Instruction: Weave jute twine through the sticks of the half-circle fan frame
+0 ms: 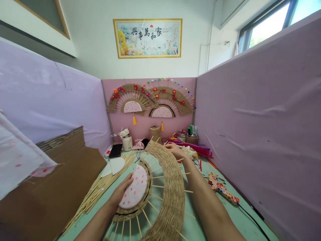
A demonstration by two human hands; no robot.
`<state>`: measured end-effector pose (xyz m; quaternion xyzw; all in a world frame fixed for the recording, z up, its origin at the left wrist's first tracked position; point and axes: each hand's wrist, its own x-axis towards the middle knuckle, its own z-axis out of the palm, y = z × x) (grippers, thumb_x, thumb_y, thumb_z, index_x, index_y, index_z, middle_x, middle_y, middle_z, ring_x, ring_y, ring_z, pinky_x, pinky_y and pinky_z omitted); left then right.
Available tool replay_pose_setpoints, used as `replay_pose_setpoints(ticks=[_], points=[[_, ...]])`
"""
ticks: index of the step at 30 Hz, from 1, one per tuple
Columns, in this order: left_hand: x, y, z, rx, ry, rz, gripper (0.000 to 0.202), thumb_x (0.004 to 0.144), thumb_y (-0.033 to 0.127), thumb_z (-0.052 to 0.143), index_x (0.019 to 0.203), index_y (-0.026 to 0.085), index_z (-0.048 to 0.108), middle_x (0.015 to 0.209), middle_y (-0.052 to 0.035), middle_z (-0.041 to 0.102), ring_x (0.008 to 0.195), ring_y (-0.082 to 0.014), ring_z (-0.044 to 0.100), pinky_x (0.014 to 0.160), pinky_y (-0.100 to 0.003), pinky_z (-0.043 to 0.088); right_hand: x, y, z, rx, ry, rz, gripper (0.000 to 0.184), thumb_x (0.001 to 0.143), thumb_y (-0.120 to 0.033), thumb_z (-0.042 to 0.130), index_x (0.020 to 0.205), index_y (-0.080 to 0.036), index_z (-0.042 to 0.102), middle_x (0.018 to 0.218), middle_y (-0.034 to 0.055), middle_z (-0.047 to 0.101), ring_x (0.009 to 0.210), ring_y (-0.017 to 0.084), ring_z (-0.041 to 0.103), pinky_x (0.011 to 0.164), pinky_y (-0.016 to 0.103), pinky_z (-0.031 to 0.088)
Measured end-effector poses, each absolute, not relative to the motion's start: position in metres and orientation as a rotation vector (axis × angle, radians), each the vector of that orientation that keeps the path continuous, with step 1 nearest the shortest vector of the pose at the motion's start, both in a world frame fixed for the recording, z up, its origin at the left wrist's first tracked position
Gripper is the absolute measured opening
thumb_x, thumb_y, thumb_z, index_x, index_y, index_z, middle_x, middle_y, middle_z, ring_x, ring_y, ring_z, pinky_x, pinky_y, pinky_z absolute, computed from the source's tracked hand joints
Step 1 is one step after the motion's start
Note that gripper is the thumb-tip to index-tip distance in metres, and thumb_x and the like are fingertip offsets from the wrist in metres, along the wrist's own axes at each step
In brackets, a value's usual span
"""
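A fan of woven twine and thin sticks [173, 174] is held up on its side over the table, with its curved outer band to the right. At its centre is a half-round white piece with pink-red dots [136, 187], edged by twine and a black line. My left hand [125, 187] grips this centre, its thumb lying on the dotted face and its other fingers hidden behind. Around the far end of the band, my right hand [175, 150] holds the outer edge near the stick tips, its fingers bent and partly hidden.
Thin sticks [100, 187] and brown cardboard [50, 187] lie left. A flowered glue gun [222, 189] with a cord lies right. Behind are a twine spool [155, 134], a white bottle [127, 142], pipe cleaners [198, 150] and a pen holder [192, 139]. Two finished fans [135, 92] hang on the partition.
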<state>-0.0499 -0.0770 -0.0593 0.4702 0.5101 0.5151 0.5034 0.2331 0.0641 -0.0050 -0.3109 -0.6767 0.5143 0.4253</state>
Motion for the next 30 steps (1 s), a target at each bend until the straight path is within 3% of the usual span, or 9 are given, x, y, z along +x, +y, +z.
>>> replay_pose_setpoints(ticks=[13, 24, 30], points=[[-0.042, -0.082, -0.048, 1.122, 1.167, 1.192, 0.045, 0.068, 0.040, 0.063, 0.107, 0.017, 0.064, 0.125, -0.0074, 0.057, 0.122, -0.0293, 0.044, 0.102, -0.039, 0.033, 0.242, 0.063, 0.004, -0.786, -1.595, 1.191, 0.030, 0.066, -0.043, 0.065, 0.080, -0.016, 0.065, 0.069, 0.0005, 0.060, 0.058, 0.010, 0.047, 0.053, 0.021, 0.033], [-0.042, -0.084, -0.049, 1.085, 1.247, 1.161, 0.042, 0.071, 0.039, 0.060, 0.108, 0.019, 0.063, 0.130, -0.0054, 0.053, 0.122, -0.0293, 0.043, 0.100, -0.039, 0.036, 0.246, 0.067, 0.003, -0.777, -1.482, 1.182, 0.039, 0.069, -0.054, 0.058, 0.070, -0.015, 0.059, 0.060, -0.0015, 0.052, 0.051, 0.008, 0.040, 0.047, 0.021, 0.027], [-0.040, -0.085, -0.046, 1.122, 1.221, 1.133, 0.035, 0.072, 0.036, 0.057, 0.102, 0.019, 0.064, 0.119, -0.0028, 0.061, 0.117, -0.0306, 0.048, 0.095, -0.039, 0.040, 0.247, 0.067, 0.006, -0.804, -1.492, 1.117, 0.041, 0.070, -0.056, 0.056, 0.071, -0.016, 0.059, 0.055, -0.0033, 0.048, 0.046, 0.008, 0.036, 0.045, 0.022, 0.025]])
